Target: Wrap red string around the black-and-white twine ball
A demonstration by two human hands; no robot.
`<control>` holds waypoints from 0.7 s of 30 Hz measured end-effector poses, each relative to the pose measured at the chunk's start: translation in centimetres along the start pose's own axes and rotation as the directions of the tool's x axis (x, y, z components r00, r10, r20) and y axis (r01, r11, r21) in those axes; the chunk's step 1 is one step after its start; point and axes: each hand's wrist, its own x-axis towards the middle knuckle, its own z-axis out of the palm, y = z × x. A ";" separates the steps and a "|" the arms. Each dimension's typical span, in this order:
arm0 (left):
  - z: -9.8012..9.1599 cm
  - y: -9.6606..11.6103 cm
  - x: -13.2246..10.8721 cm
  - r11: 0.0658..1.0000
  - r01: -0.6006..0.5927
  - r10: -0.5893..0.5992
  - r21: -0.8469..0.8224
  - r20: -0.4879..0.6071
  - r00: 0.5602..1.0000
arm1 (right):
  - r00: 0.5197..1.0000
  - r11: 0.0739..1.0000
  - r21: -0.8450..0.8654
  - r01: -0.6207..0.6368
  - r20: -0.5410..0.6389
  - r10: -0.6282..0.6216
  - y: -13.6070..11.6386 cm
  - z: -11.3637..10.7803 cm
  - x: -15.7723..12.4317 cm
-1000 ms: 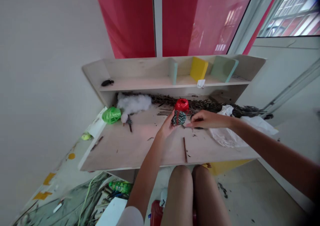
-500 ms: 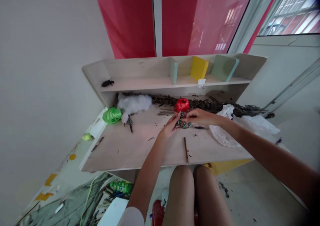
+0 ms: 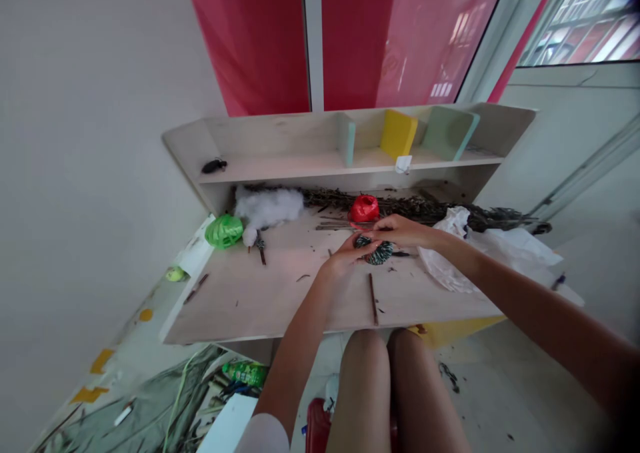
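Both hands meet over the middle of the wooden desk (image 3: 250,299). My left hand (image 3: 345,256) curls its fingers against a ball of green-and-white twine (image 3: 377,251) lying on the desk. My right hand (image 3: 400,231) comes in from the right, fingers bent over the top of the same ball. A red plastic ball (image 3: 364,208) sits just behind the hands.
A green ribbon ball (image 3: 223,231) and white stuffing (image 3: 267,206) lie at the back left. Dry twigs (image 3: 425,207) run along the back. White plastic bags (image 3: 480,249) lie on the right. One loose stick (image 3: 373,298) is near the front edge. My knees (image 3: 385,379) are below.
The twine ball has gone from held upright in my left hand to lying on the desk. My right hand has moved left onto it, and both hands now close over it.
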 end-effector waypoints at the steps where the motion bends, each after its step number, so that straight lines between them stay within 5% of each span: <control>1: 0.0 0.0 0.0 1.000 0.005 -0.005 0.012 0.005 1.000 | 1.000 1.000 0.003 -0.004 0.005 0.004 0.1 0.0 0.0; 7: 0.5 0.6 -0.3 1.000 -0.005 0.005 -0.006 0.039 0.999 | 1.000 1.000 0.024 -0.012 -0.023 0.012 0.5 -0.1 -0.1; 15: 0.4 1.0 -0.7 1.000 -0.001 0.000 0.010 0.056 0.998 | 0.979 1.000 -0.020 0.017 -0.200 -0.021 0.3 -1.3 -0.6; 21: 0.1 0.6 -0.7 0.999 0.022 -0.026 0.042 0.102 0.994 | 0.955 0.991 -0.057 0.121 -0.267 -0.131 0.9 -1.5 -0.2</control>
